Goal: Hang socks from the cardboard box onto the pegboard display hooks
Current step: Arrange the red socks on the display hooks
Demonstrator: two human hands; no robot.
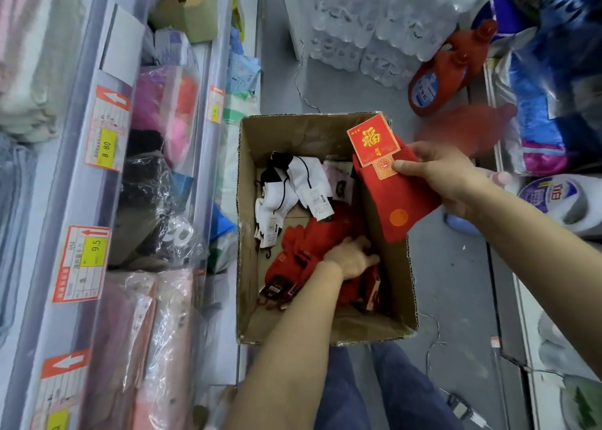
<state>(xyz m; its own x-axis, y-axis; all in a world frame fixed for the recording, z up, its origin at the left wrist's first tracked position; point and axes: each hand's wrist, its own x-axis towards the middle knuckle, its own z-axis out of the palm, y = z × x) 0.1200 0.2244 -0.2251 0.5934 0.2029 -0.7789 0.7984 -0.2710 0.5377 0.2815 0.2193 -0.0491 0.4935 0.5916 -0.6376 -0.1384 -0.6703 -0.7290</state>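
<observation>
Right hand (436,175) pinches red sock pair (400,195), long axis diagonal, card end up-left; left hand (351,257) grips red socks (306,250) in cardboard box (397,276) w/ white socks (293,188)

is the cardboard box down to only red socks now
No, white socks with black trim lie in the cardboard box beside the red socks.

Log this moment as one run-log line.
stage: picking socks | right hand: holds red sock pair above cardboard box | left hand: in box on red socks, grip unclear | hung: none visible
</observation>
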